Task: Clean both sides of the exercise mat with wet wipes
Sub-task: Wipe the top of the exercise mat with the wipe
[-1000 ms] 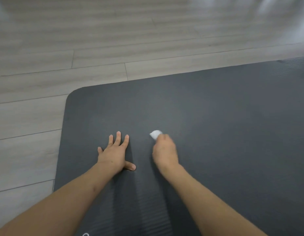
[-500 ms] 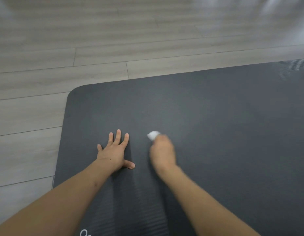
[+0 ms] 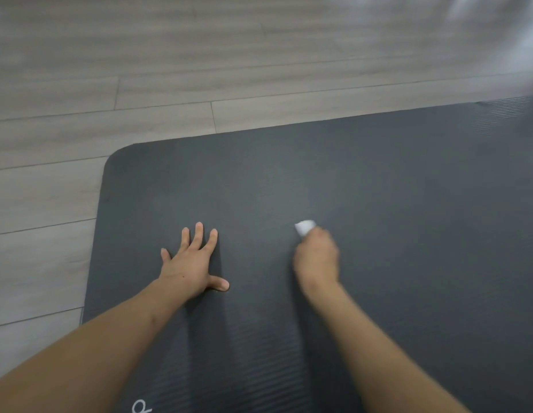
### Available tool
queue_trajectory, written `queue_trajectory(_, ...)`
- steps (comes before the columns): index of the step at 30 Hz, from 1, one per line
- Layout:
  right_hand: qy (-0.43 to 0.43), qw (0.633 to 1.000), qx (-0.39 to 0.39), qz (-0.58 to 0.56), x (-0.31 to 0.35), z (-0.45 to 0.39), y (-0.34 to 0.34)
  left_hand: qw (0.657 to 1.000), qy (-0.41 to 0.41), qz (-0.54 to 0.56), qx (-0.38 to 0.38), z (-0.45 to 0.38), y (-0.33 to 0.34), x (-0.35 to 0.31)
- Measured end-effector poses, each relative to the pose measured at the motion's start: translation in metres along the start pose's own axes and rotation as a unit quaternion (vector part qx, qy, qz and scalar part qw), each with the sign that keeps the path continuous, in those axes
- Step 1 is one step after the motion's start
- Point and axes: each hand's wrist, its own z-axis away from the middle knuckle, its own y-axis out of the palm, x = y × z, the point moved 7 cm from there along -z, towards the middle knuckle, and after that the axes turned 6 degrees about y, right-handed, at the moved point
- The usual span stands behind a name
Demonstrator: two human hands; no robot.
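Head view: I am pressing my left hand (image 3: 191,268) flat, fingers spread, on the dark exercise mat (image 3: 378,204) lying on the wood floor (image 3: 140,70), while my right hand (image 3: 317,257) is gripping a balled wet wipe (image 3: 304,227) against it. Mat is judged soft, light and floppy; I am advising taking hold at the rounded corner for turning.

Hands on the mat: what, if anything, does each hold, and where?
Right hand grips a wet wipe, bunched, one end poking out. Left hand holds nothing.

Dark grey ribbed mat (image 3: 348,180) flat, filling lower right; white wadded wipe (image 3: 304,227) touching it, frame centre.
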Motion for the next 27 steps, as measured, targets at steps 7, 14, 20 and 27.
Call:
queue_trajectory(7,-0.209,0.972,0.073,0.076,0.004,0.003,0.001,0.999,0.005,-0.017,-0.042,0.017,0.000,-0.003)
queue_trajectory(14,0.042,0.998,-0.009,0.044,-0.046,-0.020,-0.032,0.999,0.026,-0.020,0.005,0.034,0.021,-0.005)
queue_trajectory(20,-0.238,0.961,0.136,0.032,0.059,0.081,0.037,1.000,0.006,-0.018,0.010,0.034,0.021,-0.012)
queue_trajectory(27,0.042,0.994,0.002,0.098,-0.115,-0.048,-0.073,0.999,0.011,-0.037,0.011,0.034,0.023,-0.012)
